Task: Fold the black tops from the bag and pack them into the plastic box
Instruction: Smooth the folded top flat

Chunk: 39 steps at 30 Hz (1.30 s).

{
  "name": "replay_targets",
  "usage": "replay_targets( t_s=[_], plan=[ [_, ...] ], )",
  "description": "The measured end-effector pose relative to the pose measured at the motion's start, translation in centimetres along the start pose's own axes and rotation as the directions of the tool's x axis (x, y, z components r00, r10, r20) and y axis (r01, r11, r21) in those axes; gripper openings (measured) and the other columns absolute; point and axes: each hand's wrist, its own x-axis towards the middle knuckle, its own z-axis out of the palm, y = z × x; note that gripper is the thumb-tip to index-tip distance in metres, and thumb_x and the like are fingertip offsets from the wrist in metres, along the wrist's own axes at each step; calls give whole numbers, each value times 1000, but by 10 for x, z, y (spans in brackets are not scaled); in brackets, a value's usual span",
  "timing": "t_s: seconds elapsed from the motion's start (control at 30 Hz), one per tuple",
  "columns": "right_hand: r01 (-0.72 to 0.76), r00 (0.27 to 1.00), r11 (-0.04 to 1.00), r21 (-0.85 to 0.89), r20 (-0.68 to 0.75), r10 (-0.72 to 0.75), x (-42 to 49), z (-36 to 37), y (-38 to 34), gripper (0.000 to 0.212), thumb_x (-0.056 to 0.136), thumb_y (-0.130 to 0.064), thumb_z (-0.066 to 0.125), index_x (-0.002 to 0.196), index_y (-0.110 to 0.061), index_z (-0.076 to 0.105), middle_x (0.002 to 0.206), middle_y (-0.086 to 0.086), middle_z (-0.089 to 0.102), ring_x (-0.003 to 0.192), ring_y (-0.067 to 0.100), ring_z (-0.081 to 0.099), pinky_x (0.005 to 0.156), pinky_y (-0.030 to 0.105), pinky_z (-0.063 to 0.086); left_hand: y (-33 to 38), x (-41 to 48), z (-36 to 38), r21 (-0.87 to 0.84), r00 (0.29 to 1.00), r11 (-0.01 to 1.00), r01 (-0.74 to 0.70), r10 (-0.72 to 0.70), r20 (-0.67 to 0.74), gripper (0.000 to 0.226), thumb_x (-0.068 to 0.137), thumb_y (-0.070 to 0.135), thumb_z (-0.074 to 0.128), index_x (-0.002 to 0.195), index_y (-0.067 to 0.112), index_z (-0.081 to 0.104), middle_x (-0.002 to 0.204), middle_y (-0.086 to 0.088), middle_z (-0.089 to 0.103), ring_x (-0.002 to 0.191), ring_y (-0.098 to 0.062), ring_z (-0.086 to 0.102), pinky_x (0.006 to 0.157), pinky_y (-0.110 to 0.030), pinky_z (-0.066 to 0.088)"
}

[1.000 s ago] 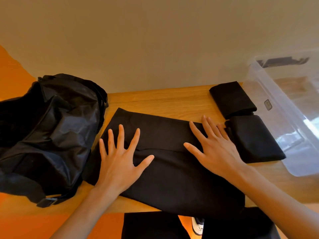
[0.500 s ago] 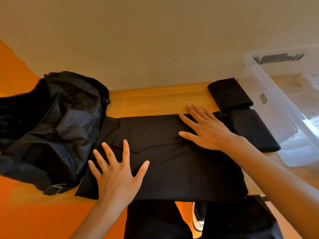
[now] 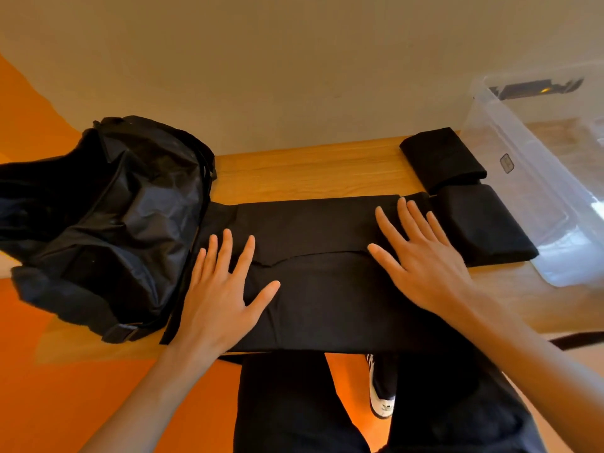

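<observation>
- Spread flat across the middle of the pale, grained wooden surface [image 3: 310, 171]: a black top [image 3: 327, 273] of matte, soft-looking cloth, laid out as a wide rectangle with a far flap folded down over it. Slightly wavy flap edge across the middle; near edge about level with the front edge of the surface.
- Palm down on the left part of that cloth: the left hand [image 3: 219, 289], fingers straight and fanned, thumb out to the right, pressing and gripping nothing.
- Palm down on the right part: the right hand [image 3: 421, 256], fingers straight and a little spread, tips close to the far right corner of the cloth, likewise only pressing.
- Just beside the right end of the spread garment: the nearer folded top [image 3: 483, 227], a thick, compact rectangle with rounded folds, in the same matte black.
- Behind it, close against it: the farther folded top [image 3: 441, 158], similar in shape, lying along the box wall.
- At the right end of the surface: the plastic box [image 3: 523, 178], clear and glossy, with rounded corners, a small dark label on the side wall and a dark clip at the far rim.
- At the left end: the bag [image 3: 108, 223], black, crinkled, faintly shiny, slumped, touching the left edge of the spread top, with a buckled strap at the near side.
- Below the front edge: orange floor [image 3: 98, 387], dark trousers [image 3: 284, 403] and a black-and-white shoe [image 3: 382, 400].
</observation>
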Motion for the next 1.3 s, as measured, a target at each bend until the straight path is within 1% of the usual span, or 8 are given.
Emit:
replay_targets(
  t_s=[0.17,0.4,0.67,0.77,0.87,0.97,1.13,1.3],
  plan=[
    [-15,1000,1000,-19,15,16,-23,8,-11,79,88,-77,-13,158,-41,-17,168,1,-21,153,16,-25,127,39,-9,4,7,2,58,997,998,-30,26,66,91,85,86,-4,161,36,-13,170,-6,-18,156,-23,-20,127,-45,-5],
    [89,995,994,-60,58,-86,-18,4,13,76,83,-81,-14,152,-49,-25,166,-4,-29,150,11,-31,124,34,-14,30,-29,6,46,994,995,87,-90,65,95,84,87,-2,162,34,-11,169,-12,-20,156,-34,-19,127,-52,-4],
    [124,990,992,-21,63,-122,-38,3,27,75,85,-79,-12,153,-49,-21,166,-5,-25,151,10,-28,123,32,-12,-3,-48,4,38,997,997,72,-73,24,91,85,86,-4,161,38,-10,170,-7,-16,156,-25,-17,127,-44,-1],
    [227,974,974,4,1,-227,-60,5,35,73,92,-79,-4,157,-46,-16,169,-2,-19,154,12,-22,127,36,-6,-18,-64,3,-6,1000,1000,-3,3,6,92,86,88,0,162,35,-5,171,-9,-13,156,-25,-17,127,-42,-2],
    [370,921,929,-26,-124,-370,-87,11,38,83,96,-81,20,163,-36,5,172,6,1,158,22,-2,127,46,9,-22,-79,4,52,963,970,-239,243,-112,99,87,87,33,163,25,18,171,-13,7,159,-30,3,127,-49,11],
    [462,846,882,-95,-251,-470,-105,26,48,86,92,-75,47,160,-26,28,167,14,22,153,34,25,122,51,25,-33,-89,14,143,876,898,-417,439,-199,93,85,71,58,158,18,37,164,-18,29,153,-38,26,122,-56,26],
    [523,688,823,-220,-461,-561,-120,60,76,55,94,-21,63,147,-19,47,149,14,47,131,35,51,108,45,40,-50,-99,38,285,692,819,-498,573,-439,41,96,5,59,137,7,60,134,-24,60,124,-41,56,105,-54,47],
    [570,581,798,-197,-590,-560,-130,54,85,32,90,-5,72,122,0,72,129,16,68,119,31,65,96,47,54,-64,-111,35,304,675,818,-489,575,-462,32,88,-11,57,114,0,72,111,-17,70,102,-36,68,90,-44,47]
  ],
)
